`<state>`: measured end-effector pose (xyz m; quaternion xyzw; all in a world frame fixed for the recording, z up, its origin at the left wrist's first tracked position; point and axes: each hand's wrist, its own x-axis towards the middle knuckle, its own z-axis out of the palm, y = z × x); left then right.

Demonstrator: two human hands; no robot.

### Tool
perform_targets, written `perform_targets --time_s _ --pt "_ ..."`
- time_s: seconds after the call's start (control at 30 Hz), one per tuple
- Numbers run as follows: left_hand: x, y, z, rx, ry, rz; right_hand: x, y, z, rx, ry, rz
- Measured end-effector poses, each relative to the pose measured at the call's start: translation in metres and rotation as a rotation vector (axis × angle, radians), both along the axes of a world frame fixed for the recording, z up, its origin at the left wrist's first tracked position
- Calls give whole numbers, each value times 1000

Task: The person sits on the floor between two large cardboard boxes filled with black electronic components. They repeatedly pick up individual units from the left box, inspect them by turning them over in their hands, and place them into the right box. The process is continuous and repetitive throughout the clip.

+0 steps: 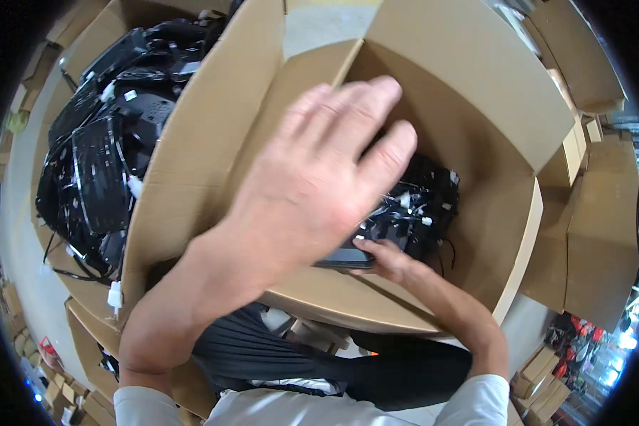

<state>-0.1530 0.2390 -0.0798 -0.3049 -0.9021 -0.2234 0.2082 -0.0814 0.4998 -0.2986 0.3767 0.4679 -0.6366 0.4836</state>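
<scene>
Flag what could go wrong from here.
Snag: the right hand grips a flat black part close to a black pile with white plugs; those could catch if the part shifts.
Blind spot: the left hand, raised over the cardboard box, hides some of its inside from this camera, so a slip there might go unseen.

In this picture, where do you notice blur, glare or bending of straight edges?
Head view: the left hand looks soft, perhaps from motion or closeness to the lens; glare speckles the black wrapped parts at left, and a bright spot washes out near the right rim; the open carton's edges bow, and the picture's corners go black.
</scene>
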Motion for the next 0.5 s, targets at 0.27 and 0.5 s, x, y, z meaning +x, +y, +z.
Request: perform_targets --time_s 0.27,0.5 --pt "29 -14 9 -79 108 6 35 -47 -116 -103 298 286" --pt "71 -102 53 46 -196 330 -9 -18 -57 472 795 1340"
